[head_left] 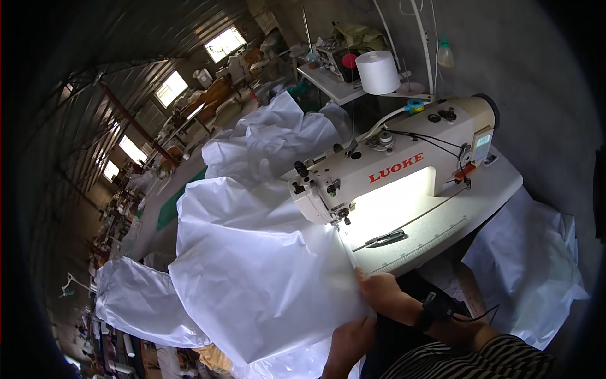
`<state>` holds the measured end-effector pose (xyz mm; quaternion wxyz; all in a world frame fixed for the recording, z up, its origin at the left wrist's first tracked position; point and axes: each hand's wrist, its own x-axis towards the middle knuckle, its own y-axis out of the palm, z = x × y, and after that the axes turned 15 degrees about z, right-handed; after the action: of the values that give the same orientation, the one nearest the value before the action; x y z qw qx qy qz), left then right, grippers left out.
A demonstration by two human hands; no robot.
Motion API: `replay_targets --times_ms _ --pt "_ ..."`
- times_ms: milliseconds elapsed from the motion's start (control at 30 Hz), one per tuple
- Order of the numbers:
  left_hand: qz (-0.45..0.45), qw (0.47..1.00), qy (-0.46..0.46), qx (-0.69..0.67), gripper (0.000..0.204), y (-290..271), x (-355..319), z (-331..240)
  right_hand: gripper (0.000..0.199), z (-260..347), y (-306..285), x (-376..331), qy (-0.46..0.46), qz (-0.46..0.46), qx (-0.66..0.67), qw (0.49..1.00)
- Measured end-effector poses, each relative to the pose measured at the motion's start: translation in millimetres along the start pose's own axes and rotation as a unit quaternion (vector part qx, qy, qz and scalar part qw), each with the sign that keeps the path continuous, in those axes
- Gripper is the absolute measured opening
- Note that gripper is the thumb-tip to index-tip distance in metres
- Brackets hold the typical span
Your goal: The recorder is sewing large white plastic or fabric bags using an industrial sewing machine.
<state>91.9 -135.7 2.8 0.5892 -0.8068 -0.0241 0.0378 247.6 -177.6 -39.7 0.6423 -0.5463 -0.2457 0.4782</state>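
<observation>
A large white sheet of thin, shiny material [252, 265] is spread to the left of a sewing machine [404, 158]. Its right edge runs up under the machine's lit needle area. Close to the front of the bed, my right hand [381, 292] has its fingers closed on that edge. Lower down and nearer to me, my left hand [351, 341] is closed on the same sheet, its fingertips partly hidden. A pair of dark thread snips [387, 239] lies on the machine bed, apart from both hands.
More white material [271, 136] is heaped behind the machine, and another piece [524, 271] hangs at the right. A white thread cone [378, 72] stands above the machine. A grey wall [530, 82] rises behind it. Cluttered work tables fill the far left.
</observation>
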Motion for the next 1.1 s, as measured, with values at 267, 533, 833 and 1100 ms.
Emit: replay_targets --times_ms 267,533,833,1100 --pt "-0.034 0.999 -0.037 -0.001 0.014 -1.7 56.6 42.7 0.042 -15.2 -11.3 36.8 -0.037 -0.042 0.02 0.998" --pt "-0.048 0.992 -0.106 -0.05 0.019 -1.3 92.4 60.4 0.024 -41.1 -24.8 84.2 -0.052 -0.064 0.193 0.978" --pt "-0.139 0.943 -0.19 -0.237 0.034 2.4 7.3 47.8 0.041 -11.5 1.1 -56.5 -0.106 0.173 0.349 0.915" --pt "-0.151 0.887 -0.257 -0.353 0.026 14.8 -5.6 48.9 0.031 -7.9 25.1 -94.4 -0.166 0.194 0.674 0.694"
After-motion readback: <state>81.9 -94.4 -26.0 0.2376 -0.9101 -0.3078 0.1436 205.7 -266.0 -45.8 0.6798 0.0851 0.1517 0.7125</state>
